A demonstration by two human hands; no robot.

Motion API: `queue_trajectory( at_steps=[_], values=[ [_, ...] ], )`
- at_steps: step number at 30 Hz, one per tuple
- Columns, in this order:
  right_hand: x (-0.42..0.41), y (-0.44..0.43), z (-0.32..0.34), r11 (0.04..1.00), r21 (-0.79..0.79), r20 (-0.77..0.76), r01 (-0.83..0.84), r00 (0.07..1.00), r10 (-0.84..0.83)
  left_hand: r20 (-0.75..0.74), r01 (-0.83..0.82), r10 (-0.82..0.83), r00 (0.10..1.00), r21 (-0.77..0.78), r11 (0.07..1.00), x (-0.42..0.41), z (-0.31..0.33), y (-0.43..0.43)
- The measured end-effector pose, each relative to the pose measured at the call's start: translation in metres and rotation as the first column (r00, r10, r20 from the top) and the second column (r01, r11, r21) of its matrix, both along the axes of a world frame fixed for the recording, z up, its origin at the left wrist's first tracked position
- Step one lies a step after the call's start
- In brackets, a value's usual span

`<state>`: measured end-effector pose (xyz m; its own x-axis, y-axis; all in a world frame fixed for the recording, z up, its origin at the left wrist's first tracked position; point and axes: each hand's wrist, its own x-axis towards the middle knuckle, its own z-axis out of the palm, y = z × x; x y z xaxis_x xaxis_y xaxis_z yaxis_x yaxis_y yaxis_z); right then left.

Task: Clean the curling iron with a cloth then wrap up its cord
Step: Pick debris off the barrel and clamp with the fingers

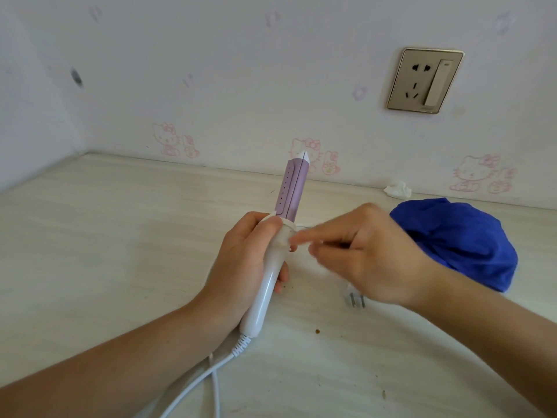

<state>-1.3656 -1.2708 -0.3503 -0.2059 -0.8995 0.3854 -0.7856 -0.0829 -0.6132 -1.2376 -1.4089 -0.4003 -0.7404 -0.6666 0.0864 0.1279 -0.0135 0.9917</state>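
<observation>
My left hand grips the white handle of the curling iron, whose purple barrel points up and away toward the wall. My right hand is just right of the handle, blurred, with its fingers curled as if pinching the white cord; the cord there is too blurred to make out. The white cord leaves the handle's lower end and runs off the bottom edge. Its plug lies on the table under my right wrist. A crumpled blue cloth rests on the table behind my right hand.
The pale wood-grain table meets a white wall with pink cartoon stickers. A wall socket with a switch sits at upper right. A crumpled white tissue lies by the wall. Small brown crumbs dot the table.
</observation>
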Motion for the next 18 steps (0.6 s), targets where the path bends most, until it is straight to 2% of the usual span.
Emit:
queue_trajectory(
  at_steps=[2, 6, 11, 15, 18],
  values=[
    [0.012, 0.002, -0.002, 0.995, 0.041, -0.024, -0.087, 0.996, 0.088, -0.012, -0.016, 0.017, 1.000, 0.024, 1.000, -0.001, 0.001, -0.001],
    [-0.007, -0.003, -0.002, 0.992, -0.049, 0.037, 0.115, 0.993, -0.114, -0.001, -0.012, 0.012, 1.000, 0.046, 0.999, 0.001, 0.001, -0.001],
    [0.013, 0.001, -0.006, 0.996, 0.018, -0.031, -0.087, 0.996, 0.087, -0.022, -0.036, 0.038, 0.999, 0.075, 0.997, -0.001, 0.002, -0.001],
    [-0.004, -0.005, -0.008, 0.991, -0.083, 0.038, 0.107, 0.994, -0.104, -0.015, -0.012, 0.014, 1.000, 0.090, 0.996, 0.000, 0.003, -0.001],
    [0.002, -0.002, -0.011, 0.998, -0.054, 0.008, 0.020, 1.000, -0.019, -0.035, -0.012, 0.015, 0.999, 0.087, 0.996, 0.000, 0.003, -0.001]
  ],
)
